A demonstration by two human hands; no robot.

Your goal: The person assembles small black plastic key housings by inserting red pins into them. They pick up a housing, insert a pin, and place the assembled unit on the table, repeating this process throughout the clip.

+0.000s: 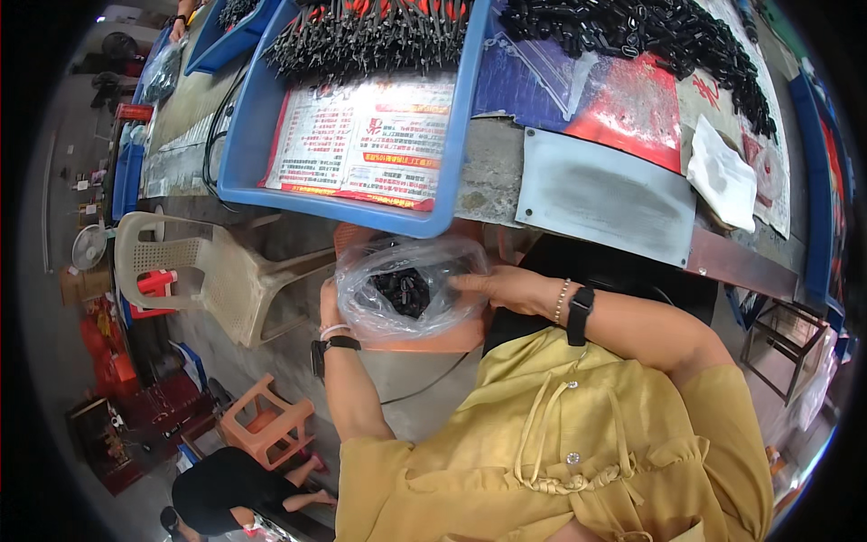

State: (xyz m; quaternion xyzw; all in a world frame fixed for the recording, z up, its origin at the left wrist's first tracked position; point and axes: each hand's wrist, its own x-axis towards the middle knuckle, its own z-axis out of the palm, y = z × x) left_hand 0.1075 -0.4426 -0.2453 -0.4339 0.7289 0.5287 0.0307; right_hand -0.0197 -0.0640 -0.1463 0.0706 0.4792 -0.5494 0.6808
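Observation:
A clear plastic bag stands with its mouth open below the table's front edge. Small black parts lie in a heap inside it; their kind is too small to make out. My left hand holds the bag's left side, its fingers partly hidden by the plastic. On the other side my right hand is closed on the bag's right rim, fingertips just inside the mouth. An orange plastic stool shows under and behind the bag.
A blue tray with many thin dark pieces overhangs the table edge. Right of it are a pale metal plate, a white cloth and piled black parts. A beige chair stands left; another person bends low behind.

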